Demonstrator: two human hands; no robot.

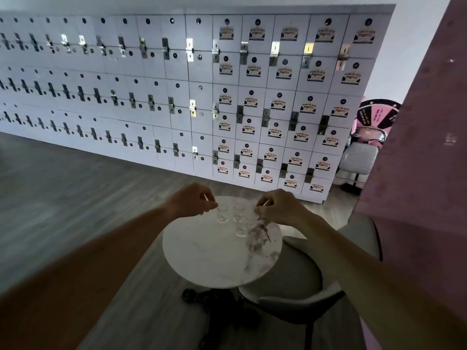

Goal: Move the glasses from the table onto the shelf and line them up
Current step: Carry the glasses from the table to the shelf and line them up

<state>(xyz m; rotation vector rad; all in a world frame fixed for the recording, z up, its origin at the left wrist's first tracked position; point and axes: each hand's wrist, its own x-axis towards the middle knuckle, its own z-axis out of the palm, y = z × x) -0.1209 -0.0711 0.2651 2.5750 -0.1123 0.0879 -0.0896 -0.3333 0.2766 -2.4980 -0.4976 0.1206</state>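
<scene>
Nearest to me, both bare forearms run up from the bottom corners and meet over the round white marble-topped table point(214, 261), which stands on a dark pedestal with a grey upholstered chair point(298, 294) tucked under its right side. I judge the reach comes from both sides so that two pieces can be lifted in one go.

I count three small clear drinking glasses point(233, 218), all upright and clustered toward the far edge of the top: one on the left point(222, 214), one behind on the right point(238, 209), one nearer point(242, 227). They stand just beside each other; I cannot tell whether any touch. None has left the table, so the carrying is not yet begun.

My left hand point(193, 200) is at the left glass, fingers curled in close at its rim, though the blur keeps me from saying whether they actually pinch it. My right hand point(278, 208) hangs just right of the cluster, fingers drawn narrow, and I cannot tell if they hold anything.

Farther off, grey wood-look floor point(75, 185) leads to a long white wall of lockers point(177, 84) in several rows. At far right stand a pale chair point(358, 157) and a pink and black wheel point(379, 114). No shelf shows.
</scene>
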